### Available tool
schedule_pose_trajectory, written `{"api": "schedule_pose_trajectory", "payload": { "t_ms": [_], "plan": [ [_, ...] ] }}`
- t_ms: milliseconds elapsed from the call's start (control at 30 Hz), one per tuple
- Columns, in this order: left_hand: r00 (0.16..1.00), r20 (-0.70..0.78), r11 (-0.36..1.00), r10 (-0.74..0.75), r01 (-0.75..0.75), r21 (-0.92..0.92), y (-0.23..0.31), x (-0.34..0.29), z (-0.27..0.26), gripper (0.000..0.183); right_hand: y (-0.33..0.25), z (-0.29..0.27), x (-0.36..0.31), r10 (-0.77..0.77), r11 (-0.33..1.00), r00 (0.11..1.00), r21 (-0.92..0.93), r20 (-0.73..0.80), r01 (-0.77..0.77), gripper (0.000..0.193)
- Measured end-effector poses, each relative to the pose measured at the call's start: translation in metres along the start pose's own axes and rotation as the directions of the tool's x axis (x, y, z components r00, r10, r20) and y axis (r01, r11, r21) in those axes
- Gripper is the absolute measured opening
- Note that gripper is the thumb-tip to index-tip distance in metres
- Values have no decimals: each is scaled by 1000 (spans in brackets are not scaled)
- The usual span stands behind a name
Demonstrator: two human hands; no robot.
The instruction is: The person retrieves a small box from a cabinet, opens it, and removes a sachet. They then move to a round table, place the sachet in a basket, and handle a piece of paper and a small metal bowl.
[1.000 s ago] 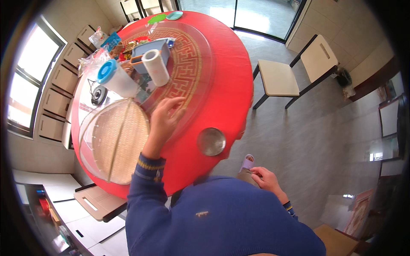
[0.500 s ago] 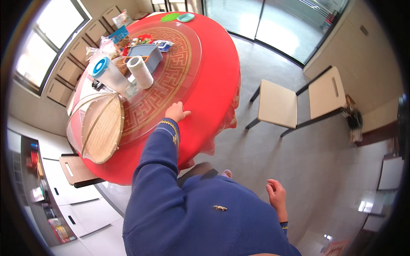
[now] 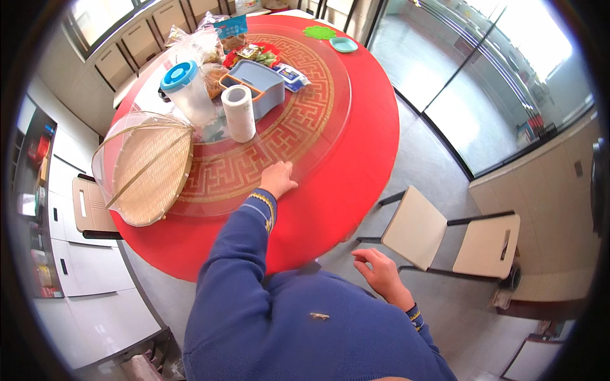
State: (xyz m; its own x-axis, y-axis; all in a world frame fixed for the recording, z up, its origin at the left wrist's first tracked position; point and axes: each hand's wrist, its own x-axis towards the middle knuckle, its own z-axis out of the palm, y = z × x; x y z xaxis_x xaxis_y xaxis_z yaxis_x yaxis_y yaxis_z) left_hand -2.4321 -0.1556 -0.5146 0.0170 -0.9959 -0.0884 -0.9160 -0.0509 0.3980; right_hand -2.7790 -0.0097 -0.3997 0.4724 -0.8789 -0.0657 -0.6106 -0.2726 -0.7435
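My left hand (image 3: 278, 180) is over the near edge of the glass turntable (image 3: 321, 155) on a round table with a red cloth (image 3: 362, 159). Its thumb stands apart and the fingers bend toward the glass; no object shows in them. My right hand (image 3: 379, 273) hangs in the air before my body, beside the table's edge, fingers loosely bent and apart, holding nothing. Closest to my left hand on the turntable is a paper towel roll (image 3: 240, 120), standing upright. A woven bamboo tray with a mesh cover (image 3: 155, 165) lies to the left.
A blue-lidded plastic jug (image 3: 190, 95), a grey-blue box (image 3: 264, 82), a wipes pack (image 3: 291, 77) and bagged food (image 3: 197, 47) crowd the turntable. Farther back are a green mat (image 3: 319, 32) and a teal dish (image 3: 344, 44). A chair (image 3: 416, 225) stands at the right, another (image 3: 92, 203) at the left.
My view has turned and moved closer to the table. My left hand stays at the turntable's edge. My right hand has come up and in toward the table.
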Motion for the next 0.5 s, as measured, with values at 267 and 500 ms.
{"api": "schedule_pose_trajectory", "payload": {
  "t_ms": [267,500],
  "plan": [
    [1000,-23,999,-18,17,-44,-11,-5,0,35,6,1,94,-120,992,970,68,210,108,20],
    [988,-103,992,-116,110,-65,-16,-29,4,31,26,-13,170,-257,961,865,21,430,275,20]
  ]
}}
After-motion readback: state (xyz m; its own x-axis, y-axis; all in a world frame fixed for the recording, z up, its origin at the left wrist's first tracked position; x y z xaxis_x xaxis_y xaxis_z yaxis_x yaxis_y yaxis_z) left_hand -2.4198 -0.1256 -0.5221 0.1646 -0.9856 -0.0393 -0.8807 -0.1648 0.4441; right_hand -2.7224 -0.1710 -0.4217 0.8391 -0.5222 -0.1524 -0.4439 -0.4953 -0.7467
